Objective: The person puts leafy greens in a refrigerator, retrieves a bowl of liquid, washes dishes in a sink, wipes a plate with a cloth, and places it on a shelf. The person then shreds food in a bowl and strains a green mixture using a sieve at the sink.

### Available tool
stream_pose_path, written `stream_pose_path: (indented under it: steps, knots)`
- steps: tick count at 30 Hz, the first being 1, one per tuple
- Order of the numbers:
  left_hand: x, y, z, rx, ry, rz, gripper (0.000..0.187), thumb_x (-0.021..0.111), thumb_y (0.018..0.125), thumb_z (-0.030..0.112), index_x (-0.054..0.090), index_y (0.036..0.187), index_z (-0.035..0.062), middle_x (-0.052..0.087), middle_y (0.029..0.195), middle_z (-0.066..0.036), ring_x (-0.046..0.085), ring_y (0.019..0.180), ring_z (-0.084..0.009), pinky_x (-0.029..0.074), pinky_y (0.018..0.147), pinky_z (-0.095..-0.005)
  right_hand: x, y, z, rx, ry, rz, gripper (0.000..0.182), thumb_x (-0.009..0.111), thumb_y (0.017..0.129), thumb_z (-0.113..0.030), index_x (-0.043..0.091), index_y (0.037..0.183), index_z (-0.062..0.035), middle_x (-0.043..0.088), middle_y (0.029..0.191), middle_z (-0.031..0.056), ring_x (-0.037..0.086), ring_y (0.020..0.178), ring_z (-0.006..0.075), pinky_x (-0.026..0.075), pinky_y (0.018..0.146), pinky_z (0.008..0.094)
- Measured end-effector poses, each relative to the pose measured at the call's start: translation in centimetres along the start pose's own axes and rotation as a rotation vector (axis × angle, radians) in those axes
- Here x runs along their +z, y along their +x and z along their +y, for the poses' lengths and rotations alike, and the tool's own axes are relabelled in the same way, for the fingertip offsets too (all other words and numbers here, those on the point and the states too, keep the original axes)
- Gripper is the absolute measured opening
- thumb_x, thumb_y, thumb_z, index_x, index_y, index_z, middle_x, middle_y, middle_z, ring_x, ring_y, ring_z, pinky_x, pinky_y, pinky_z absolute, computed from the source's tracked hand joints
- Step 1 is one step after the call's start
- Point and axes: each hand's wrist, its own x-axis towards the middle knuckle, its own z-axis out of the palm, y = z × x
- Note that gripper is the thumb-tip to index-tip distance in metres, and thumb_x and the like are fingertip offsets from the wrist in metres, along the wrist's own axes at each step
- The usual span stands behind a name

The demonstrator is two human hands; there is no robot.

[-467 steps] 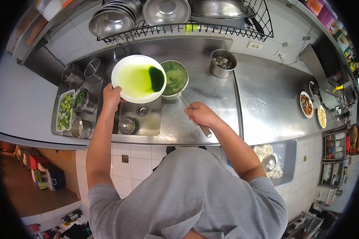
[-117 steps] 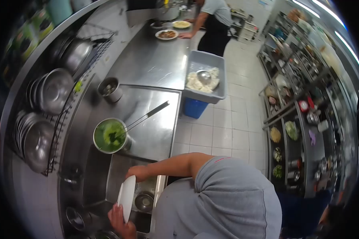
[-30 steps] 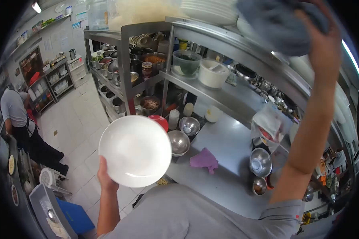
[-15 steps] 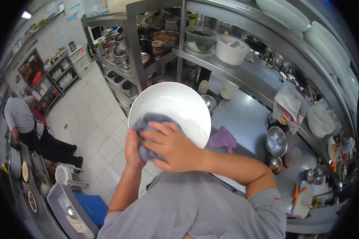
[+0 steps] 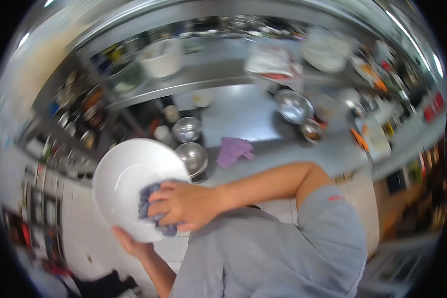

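A large white bowl [image 5: 119,174] is held tilted in front of me, its inside facing up. My left hand [image 5: 131,243] grips its lower rim, the thumb outside and the other fingers hidden beneath. Inside the bowl, near its right side, my right hand [image 5: 184,206] presses a crumpled grey-blue cloth [image 5: 151,198] against the surface, fingers curled over it. Beyond the bowl, a purple cloth [image 5: 233,151] lies on the steel counter [image 5: 233,111].
Two metal bowls [image 5: 191,158] stand right beside the white bowl. Farther right are a larger steel bowl [image 5: 294,107], carrots [image 5: 359,139] and a cutting board [image 5: 377,141]. A steel shelf [image 5: 208,77] above carries a white tub [image 5: 161,58]. At lower left, a person's dark trousers [image 5: 102,285] show.
My view has swung right toward the counter. The bowl now appears lower and farther left, and the cloth under my right hand has shifted toward the bowl's right side.
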Motion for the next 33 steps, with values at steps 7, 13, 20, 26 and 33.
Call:
stream_pose_path:
  steps: [7,13,20,26,33]
  knots:
    - [6.9,-1.9,-0.8,-0.095,0.108,-0.072,0.077,0.04,0.112,0.056,0.034,0.16,-0.0046,0.045,0.158,-0.022,0.049,0.142,-0.0347,0.044,0.117,-0.0469,-2.2,2.3,3.7,0.209,-0.477,0.469,0.037,0.08,0.068,-0.03,0.079,0.101,-0.0123,0.059,0.138,0.0104,0.046,0.137,0.0377,0.035,0.109,0.0595]
    - [6.0,1.3,-1.9,-0.176,0.075,-0.198,0.081,0.039,0.111,0.06,0.032,0.16,-0.0044,0.043,0.16,-0.022,0.049,0.142,-0.0349,0.045,0.116,-0.0472,2.4,-1.5,-1.9,0.17,-0.159,0.363,0.027,0.077,0.065,-0.028,0.077,0.08,-0.0056,0.067,0.121,0.0114,0.05,0.131,0.0368,0.04,0.104,0.0559]
    - [7.7,1.1,-1.0,-0.202,0.044,-0.235,0.08,0.045,0.11,0.056,0.03,0.161,-0.0038,0.041,0.161,-0.022,0.048,0.144,-0.0361,0.047,0.115,-0.0493,-9.4,-5.8,-0.4,0.209,-0.495,0.496,0.033,0.081,0.066,-0.023,0.074,0.093,-0.0062,0.062,0.131,0.0092,0.053,0.128,0.0353,0.043,0.102,0.0527]
    - [8.2,0.5,-2.0,-0.466,0.008,-0.474,0.066,0.053,0.106,0.032,0.038,0.153,-0.0113,0.059,0.144,-0.026,0.065,0.125,-0.0373,0.054,0.107,-0.0471,-13.4,-5.3,-0.2,0.35,0.647,1.088,0.022,0.062,0.091,-0.019,0.072,0.103,-0.0027,0.06,0.134,0.0082,0.058,0.12,0.0227,0.047,0.101,0.0376]
    - [9.7,-0.3,-3.8,-0.434,0.001,-0.434,0.058,0.055,0.104,0.027,0.047,0.144,-0.0133,0.067,0.124,-0.024,0.071,0.109,-0.0329,0.057,0.096,-0.0417,-2.7,-3.8,0.8,0.629,1.599,1.277,0.017,0.062,0.096,-0.023,0.067,0.1,-0.0074,0.064,0.098,0.0014,0.061,0.086,0.0095,0.052,0.079,0.0275]
